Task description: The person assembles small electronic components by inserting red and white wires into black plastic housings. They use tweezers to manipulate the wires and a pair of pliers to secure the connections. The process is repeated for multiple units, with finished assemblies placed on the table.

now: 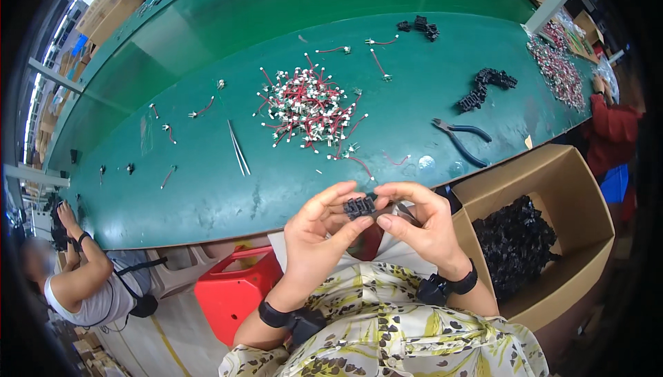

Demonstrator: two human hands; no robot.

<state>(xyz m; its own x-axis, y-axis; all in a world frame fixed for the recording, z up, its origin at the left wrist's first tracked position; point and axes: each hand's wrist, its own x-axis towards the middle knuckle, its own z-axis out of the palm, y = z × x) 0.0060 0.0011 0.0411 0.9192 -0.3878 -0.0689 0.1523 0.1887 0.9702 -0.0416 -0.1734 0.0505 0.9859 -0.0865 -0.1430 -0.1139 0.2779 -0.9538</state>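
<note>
Nearest the camera: your leaf-printed shirt (387,335), below your left hand (314,228) and right hand (425,228). Left closed at the fingertips on a black ribbed part (359,206), held between the two hands, near the edge of the green bench (186,204). Right curled round a grey metallic item (406,213), kind unclear; fingertips close to the part's right end, contact hard to judge. Ahead of your hands: a heap of red-wired white connectors (314,111), strays scattered around it. Ahead and left: steel tweezers (235,142), lying loose. Ahead and right: pliers (453,132), handles spread; beyond them, a bent row of black pieces (475,97). Right of your right hand: a cardboard box (580,204) with a mass of small black parts (514,242) inside. Left of your left hand, lower: a red stool (231,297); farther left, a co-worker (86,287) in a pale sleeveless top.
</note>
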